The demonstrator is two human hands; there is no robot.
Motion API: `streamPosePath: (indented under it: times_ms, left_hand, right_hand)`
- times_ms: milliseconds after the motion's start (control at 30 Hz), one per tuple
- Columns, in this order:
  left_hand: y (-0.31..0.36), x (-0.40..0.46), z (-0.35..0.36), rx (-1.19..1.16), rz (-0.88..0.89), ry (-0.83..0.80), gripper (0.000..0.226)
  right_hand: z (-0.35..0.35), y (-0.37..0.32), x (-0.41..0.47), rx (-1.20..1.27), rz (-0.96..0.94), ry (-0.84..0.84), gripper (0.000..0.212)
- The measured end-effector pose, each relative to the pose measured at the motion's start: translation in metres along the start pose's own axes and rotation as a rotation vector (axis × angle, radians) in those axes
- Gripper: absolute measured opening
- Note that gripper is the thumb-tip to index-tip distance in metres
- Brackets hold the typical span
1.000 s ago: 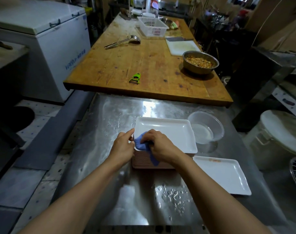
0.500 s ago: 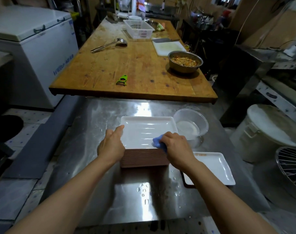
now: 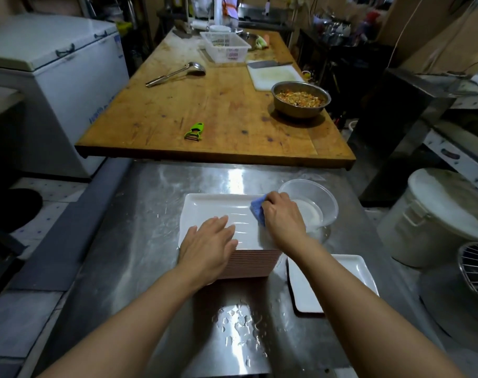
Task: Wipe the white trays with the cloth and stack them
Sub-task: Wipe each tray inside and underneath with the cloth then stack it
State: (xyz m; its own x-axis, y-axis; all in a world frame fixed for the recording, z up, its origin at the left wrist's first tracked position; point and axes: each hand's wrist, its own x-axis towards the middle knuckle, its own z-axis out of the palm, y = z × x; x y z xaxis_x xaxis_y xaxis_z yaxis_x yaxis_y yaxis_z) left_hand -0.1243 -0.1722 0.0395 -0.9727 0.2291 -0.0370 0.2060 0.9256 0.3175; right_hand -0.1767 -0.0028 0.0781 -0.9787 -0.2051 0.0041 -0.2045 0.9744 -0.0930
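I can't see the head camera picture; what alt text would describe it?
A person's right hand wipes the top white tray of a stack with a blue cloth while the left hand rests flat on it. A clear bowl and another white tray sit nearby on the wet steel table.

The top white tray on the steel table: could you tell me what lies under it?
The top tray rests on a stack of trays; only their pinkish edges show, faces hidden.
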Motion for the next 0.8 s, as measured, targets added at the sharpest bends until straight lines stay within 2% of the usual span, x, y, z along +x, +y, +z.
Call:
streamPosePath:
  times_ms: [200, 367, 467, 567, 700, 800]
  left_hand:
    - [0.0, -0.005, 0.004, 0.131, 0.022, -0.037, 0.062]
    - [0.003, -0.005, 0.0, 0.243, 0.066, 0.003, 0.059]
    - [0.01, -0.01, 0.0, 0.306, 0.094, 0.048, 0.05]
    - [0.018, -0.012, -0.008, 0.298, 0.154, 0.185, 0.025]
    - [0.013, -0.008, -0.015, 0.295, 0.143, 0.093, 0.026]
    - [0.014, -0.005, -0.023, 0.307, 0.15, 0.159, 0.022]
  right_hand:
    - [0.002, 0.001, 0.005, -0.016, 0.115, 0.006, 0.032]
    - [-0.005, -0.002, -0.003, 0.05, 0.236, 0.029, 0.029]
    - [-0.008, 0.007, -0.018, 0.103, 0.301, 0.002, 0.034]
    - [-0.01, 0.021, -0.038, 0.303, 0.407, 0.07, 0.026]
    - [-0.016, 0.035, -0.06, 0.661, 0.56, 0.276, 0.022]
    - [-0.021, 0.038, -0.069, 0.806, 0.594, 0.349, 0.023]
